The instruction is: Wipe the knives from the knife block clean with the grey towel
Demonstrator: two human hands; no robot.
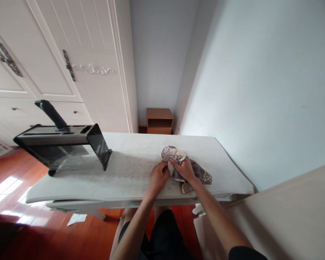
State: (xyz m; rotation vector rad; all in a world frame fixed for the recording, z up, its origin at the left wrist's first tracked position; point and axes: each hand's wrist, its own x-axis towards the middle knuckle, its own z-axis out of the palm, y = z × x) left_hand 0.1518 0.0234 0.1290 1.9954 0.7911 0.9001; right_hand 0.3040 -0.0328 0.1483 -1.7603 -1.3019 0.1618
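A small patterned grey-and-cream cloth (202,174) lies bunched on the white ironing board (124,169), right of its middle. My right hand (184,169) rests on top of the cloth with its fingers pinched on a fold. Close beside it, my left hand (158,177) is curled and grips the cloth's left edge. The two hands almost touch.
A black iron rest with a dark handle (62,141) stands at the board's left end. White wardrobe doors (56,54) rise behind it. A small wooden cabinet (159,121) sits at the far wall. A pale wall (260,90) runs along the right, and the floor (29,202) is red wood.
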